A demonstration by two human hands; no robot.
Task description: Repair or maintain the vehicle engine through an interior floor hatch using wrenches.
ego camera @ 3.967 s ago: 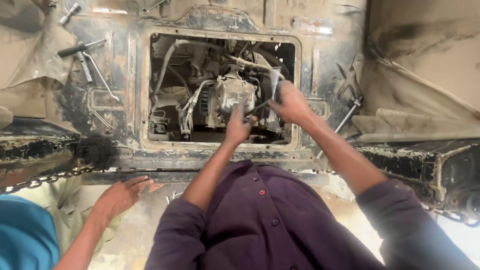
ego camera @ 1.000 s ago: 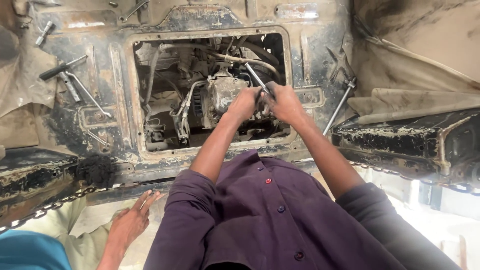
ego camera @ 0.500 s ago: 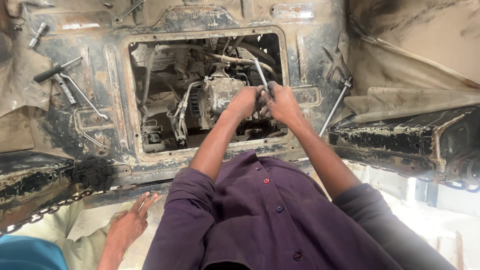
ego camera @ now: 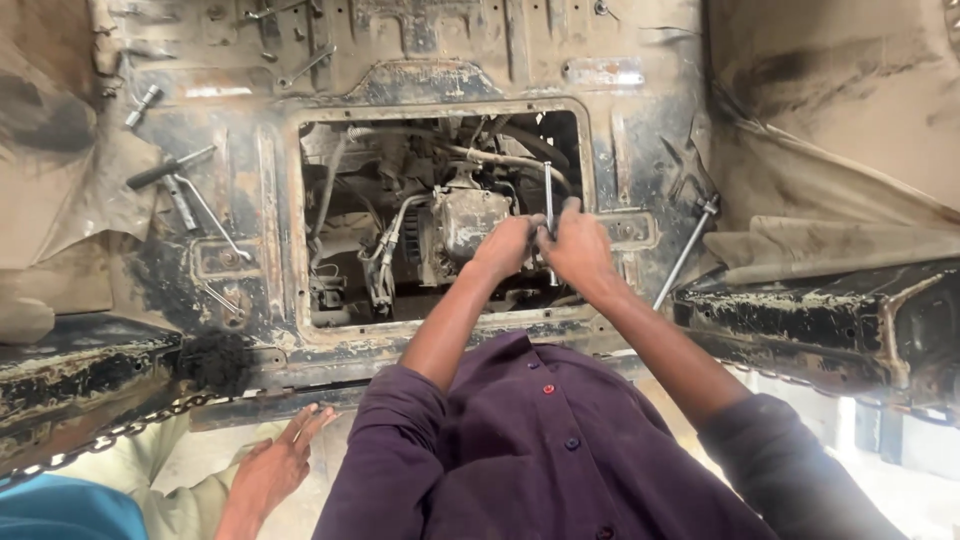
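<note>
A rectangular opening [ego camera: 300, 220] in the rusted, grimy floor panel [ego camera: 640, 150] was seen from above, and within it lay the engine parts: a grey metal housing [ego camera: 470, 220] near the middle, pale hoses [ego camera: 395, 235] curving down to its left, and a lighter pipe [ego camera: 500, 158] running across the top. Both of the person's hands were reached into this opening from below the frame. A slim metal rod tool [ego camera: 548, 195] was held upright in the picture, its long axis running from the far edge of the opening towards the person, its upper end pointing away and its lower part hidden behind the hands. The right hand [ego camera: 580, 245] was closed around the rod, fingers wrapped on the shaft. The left hand [ego camera: 507, 245] was curled just beside it, touching the rod and resting against the housing; whether it gripped fully could not be told. On the panel to the left, loose wrenches [ego camera: 175, 180] were laid, and a long bar [ego camera: 685, 250] was leaned at the right. Another person's hand [ego camera: 275, 465] was rested, fingers spread, near the lower edge.
</note>
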